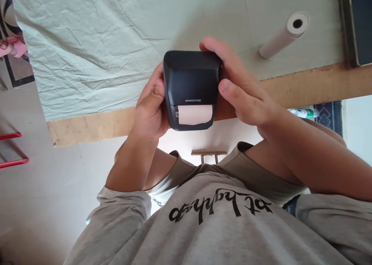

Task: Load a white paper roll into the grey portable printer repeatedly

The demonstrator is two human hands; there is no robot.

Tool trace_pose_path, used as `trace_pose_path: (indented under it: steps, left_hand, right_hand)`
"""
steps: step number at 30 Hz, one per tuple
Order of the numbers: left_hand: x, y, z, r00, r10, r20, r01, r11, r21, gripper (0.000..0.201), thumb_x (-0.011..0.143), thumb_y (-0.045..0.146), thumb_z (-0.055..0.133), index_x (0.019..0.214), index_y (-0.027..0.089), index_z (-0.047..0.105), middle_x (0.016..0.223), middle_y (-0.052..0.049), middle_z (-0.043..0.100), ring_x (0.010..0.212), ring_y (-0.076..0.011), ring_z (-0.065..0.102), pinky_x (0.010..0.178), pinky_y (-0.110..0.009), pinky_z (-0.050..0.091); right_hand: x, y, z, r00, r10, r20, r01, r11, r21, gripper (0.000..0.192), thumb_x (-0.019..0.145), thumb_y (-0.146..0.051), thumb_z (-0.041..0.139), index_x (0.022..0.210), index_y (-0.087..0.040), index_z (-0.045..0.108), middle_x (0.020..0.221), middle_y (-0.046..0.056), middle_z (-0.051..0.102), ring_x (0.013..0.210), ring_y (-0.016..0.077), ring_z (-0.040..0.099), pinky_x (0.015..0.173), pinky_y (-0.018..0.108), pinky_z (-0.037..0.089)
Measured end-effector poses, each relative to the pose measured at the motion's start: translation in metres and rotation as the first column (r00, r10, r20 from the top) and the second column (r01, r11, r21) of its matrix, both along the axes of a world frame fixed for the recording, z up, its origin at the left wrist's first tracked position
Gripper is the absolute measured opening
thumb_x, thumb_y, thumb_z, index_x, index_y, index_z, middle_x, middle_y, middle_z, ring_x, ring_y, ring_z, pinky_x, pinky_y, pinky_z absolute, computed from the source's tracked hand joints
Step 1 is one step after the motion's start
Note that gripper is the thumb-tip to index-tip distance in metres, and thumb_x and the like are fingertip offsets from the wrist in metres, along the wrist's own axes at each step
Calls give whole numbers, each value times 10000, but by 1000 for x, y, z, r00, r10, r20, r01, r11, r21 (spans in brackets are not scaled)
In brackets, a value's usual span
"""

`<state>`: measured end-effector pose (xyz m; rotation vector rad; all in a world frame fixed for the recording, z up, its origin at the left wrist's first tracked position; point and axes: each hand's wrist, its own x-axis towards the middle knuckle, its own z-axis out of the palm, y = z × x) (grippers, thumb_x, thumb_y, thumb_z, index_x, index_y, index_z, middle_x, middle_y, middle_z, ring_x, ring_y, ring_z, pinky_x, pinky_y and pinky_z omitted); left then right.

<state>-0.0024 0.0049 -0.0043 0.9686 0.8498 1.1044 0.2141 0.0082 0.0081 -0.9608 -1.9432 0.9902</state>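
A small black label printer (190, 79) with a strip of pale paper (194, 114) showing at its slot is held over the table's near edge. My left hand (151, 106) grips its left side. My right hand (235, 86) wraps over the top and right side, thumb against the casing. Both hands hold it just above the wooden table edge (305, 87).
A pale green cloth (95, 48) covers the table. A white paper roll (286, 34) lies on it at the far right, near a dark framed panel (359, 24). A green-labelled bottle (303, 112) shows below the table edge. Red bars (11, 148) stand at the left.
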Motion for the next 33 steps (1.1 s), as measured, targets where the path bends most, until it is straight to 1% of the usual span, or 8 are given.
trace_pose_path:
  steps: [4, 9, 13, 18, 21, 24, 29, 33]
  left_hand:
    - [-3, 4, -5, 999, -26, 32, 25, 998, 50, 281, 858, 457, 627, 1124, 365, 628, 910, 25, 667, 1004, -220, 580, 800, -360, 535]
    - [1, 1, 6, 995, -49, 91, 45, 998, 38, 290, 951, 438, 517, 1203, 334, 615, 1070, 30, 698, 1319, -236, 515, 1097, -426, 474]
    - [2, 1, 8, 984, -103, 147, 93, 993, 74, 352, 968, 496, 488, 1237, 313, 622, 1116, 38, 708, 1423, -265, 446, 1216, -458, 380]
    - [2, 4, 0, 988, -123, 89, 106, 979, 173, 502, 878, 598, 617, 1309, 344, 577, 1291, 39, 640, 1527, -277, 306, 1245, -451, 349]
    - [4, 3, 3, 993, -90, 80, 79, 988, 132, 452, 926, 536, 559, 1319, 312, 561, 1331, -9, 615, 1499, -296, 353, 1220, -490, 365]
    - [6, 0, 8, 993, -94, 65, 85, 988, 128, 449, 916, 545, 566, 1308, 325, 576, 1331, 7, 624, 1451, -295, 410, 1196, -453, 401]
    - [4, 1, 4, 998, -56, -8, 57, 989, 137, 442, 924, 574, 540, 1299, 344, 582, 1310, 14, 629, 1473, -259, 392, 1199, -420, 411]
    - [3, 3, 1, 992, -123, 20, 117, 975, 187, 530, 879, 621, 592, 1338, 357, 567, 1380, 18, 592, 1484, -269, 361, 1220, -418, 399]
  right_hand:
    - [3, 4, 2, 977, 168, -134, -171, 985, -6, 677, 953, -518, 488, 1544, -260, 280, 1598, 69, 349, 1484, 236, 357, 1280, 477, 279]
    - [9, 8, 1, 990, 140, -34, -140, 990, 0, 857, 829, -503, 687, 1546, -310, 260, 1565, 85, 390, 1395, 281, 460, 1157, 510, 437]
    - [9, 9, 12, 999, -19, -38, 22, 995, 101, 683, 784, -545, 727, 1374, -281, 508, 1341, 78, 569, 1220, 255, 558, 949, 410, 548]
    - [-4, 2, 42, 943, -297, -152, 315, 943, 108, 253, 929, -388, 607, 1116, -225, 560, 1191, -17, 576, 621, 21, 465, 585, 258, 443]
    - [-11, -3, 56, 938, -288, -194, 308, 948, 78, 130, 988, -242, 505, 1106, -236, 451, 1195, -41, 519, 632, -17, 559, 552, 196, 478]
    - [-10, -3, 58, 931, -291, -219, 314, 947, 73, 120, 980, -223, 510, 1048, -244, 413, 1045, -31, 506, 902, 74, 695, 606, 202, 525]
    - [-10, 5, 53, 928, -304, 215, 235, 926, 294, 56, 910, -217, 554, 897, -224, 608, 965, -18, 681, 778, 135, 636, 663, 303, 466]
    - [-22, 5, 64, 662, -248, 707, 179, 969, 172, 157, 925, -334, 503, 927, -270, 646, 1058, -5, 702, 780, 199, 637, 647, 346, 396]
